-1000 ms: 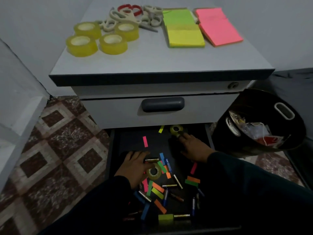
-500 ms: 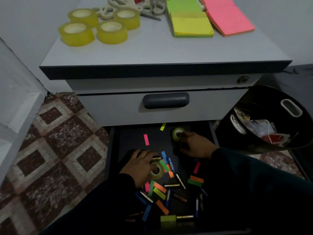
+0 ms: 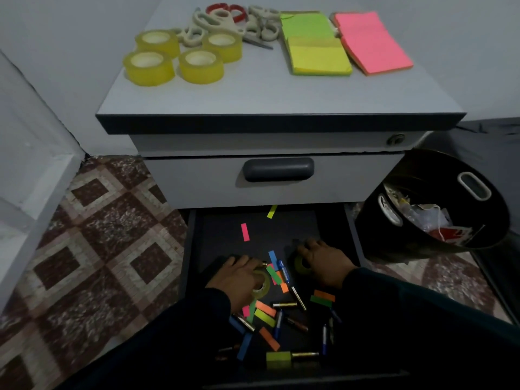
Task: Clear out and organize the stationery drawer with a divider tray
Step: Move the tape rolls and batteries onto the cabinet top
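Yellow-green small tape roll (image 3: 261, 285) sits under the left hand (image 3: 237, 280), fingers curled over it, gripping it in the open bottom drawer (image 3: 194, 249). Right hand (image 3: 326, 263) covers a second small tape roll (image 3: 300, 265), fingers bent round its far edge; looks like a grip, though the palm hides most of the roll. Both rolls are mid-drawer, left one slightly nearer.

Loose in the drawer: coloured sticky flags (image 3: 264, 308), batteries (image 3: 284, 304), short pens (image 3: 283, 273), mostly near the front. Two stray flags lie farther back. No divider tray in view.

Cabinet worktop (image 3: 253, 94) holds four big tape rolls (image 3: 149, 63) far left, scissors (image 3: 219, 22) behind them, and sticky-note pads (image 3: 318, 52) to the right. Black bin (image 3: 422, 220) with rubbish stands right of the drawer.

Step in hand, likely: lift both small rolls out and up to the worktop. To do it well, pinch through each core so flags stuck underneath drop off. Lift straight up to clear the upper drawer front, and set them by the big rolls to keep like with like. Risk: batteries roll if nudged.
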